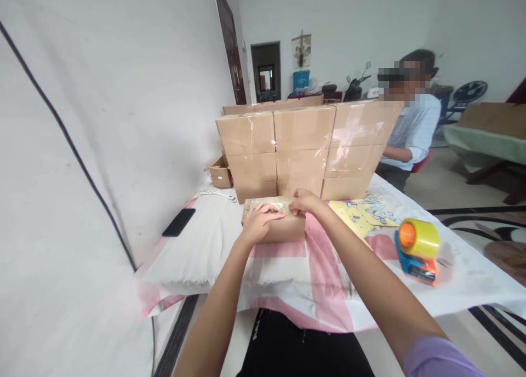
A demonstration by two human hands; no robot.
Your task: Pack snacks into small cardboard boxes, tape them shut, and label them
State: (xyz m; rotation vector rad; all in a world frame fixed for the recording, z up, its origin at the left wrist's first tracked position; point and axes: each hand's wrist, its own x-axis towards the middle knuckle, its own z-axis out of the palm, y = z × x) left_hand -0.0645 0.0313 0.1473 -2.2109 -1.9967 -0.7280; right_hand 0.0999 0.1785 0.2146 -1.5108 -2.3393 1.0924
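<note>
One carton (285, 232) lies crosswise, left hand (258, 223) open on top, right hand (304, 201) curled at its right end, grasp unclear.

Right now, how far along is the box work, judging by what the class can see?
The stacked boxes look done: closed, with shiny tape showing. In hand is the front box, with the left hand and right hand on its taped top. What seems left: this box sits in front of the stack, not in it; whether it needs more tape, I can't tell.
</note>
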